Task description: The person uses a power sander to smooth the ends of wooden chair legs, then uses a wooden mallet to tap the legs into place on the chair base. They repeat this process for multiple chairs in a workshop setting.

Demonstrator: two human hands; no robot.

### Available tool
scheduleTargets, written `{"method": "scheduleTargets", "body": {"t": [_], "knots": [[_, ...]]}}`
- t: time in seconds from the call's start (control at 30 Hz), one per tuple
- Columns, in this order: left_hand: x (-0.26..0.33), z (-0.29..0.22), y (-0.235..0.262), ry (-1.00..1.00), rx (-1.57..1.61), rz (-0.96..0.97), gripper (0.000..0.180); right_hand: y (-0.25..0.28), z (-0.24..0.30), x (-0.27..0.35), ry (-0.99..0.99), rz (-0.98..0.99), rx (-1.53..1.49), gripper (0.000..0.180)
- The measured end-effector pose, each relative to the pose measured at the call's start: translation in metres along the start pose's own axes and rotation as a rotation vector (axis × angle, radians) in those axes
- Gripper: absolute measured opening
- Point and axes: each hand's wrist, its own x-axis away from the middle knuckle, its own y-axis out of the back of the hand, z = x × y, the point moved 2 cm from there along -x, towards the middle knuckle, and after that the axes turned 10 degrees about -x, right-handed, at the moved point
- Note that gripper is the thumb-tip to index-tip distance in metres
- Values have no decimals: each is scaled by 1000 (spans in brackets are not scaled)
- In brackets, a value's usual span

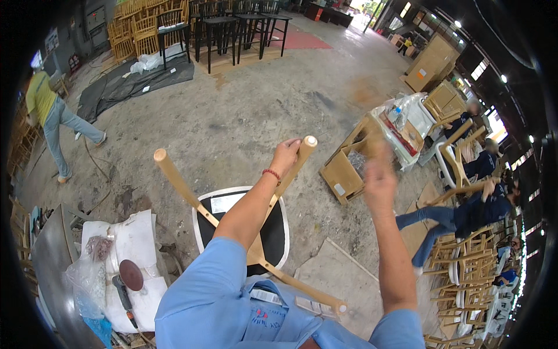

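Observation:
An upturned wooden chair [256, 254] stands before me, its black seat underside edged in white and its legs pointing up. My left hand [286, 158] is closed around the far right leg [294, 170], just below its end, where a round white glide [311, 141] shows. The near right leg [308, 289] also has a white end; none shows on the far left leg [174, 177]. My right hand [381, 183] is raised to the right, apart from the chair and smeared by motion. It looks closed, with a tan blur above it that I cannot make out.
At lower left, a disc sander [129, 279] lies on white padding beside plastic bags [87, 273]. An open carton [343, 174] and a cluttered table [401, 131] stand right. Co-workers handle chairs at far right; another person [49, 110] walks at left. Black stools [224, 29] stand behind.

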Motion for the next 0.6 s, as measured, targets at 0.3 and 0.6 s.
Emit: {"method": "scheduleTargets", "body": {"t": [0.3, 0.6], "knots": [[71, 22, 5, -62, -435, -227, 38, 59, -13, 108, -716, 205, -246, 35], [263, 45, -147, 274, 104, 406, 32, 17, -4, 213, -703, 171, -636, 29]]}}
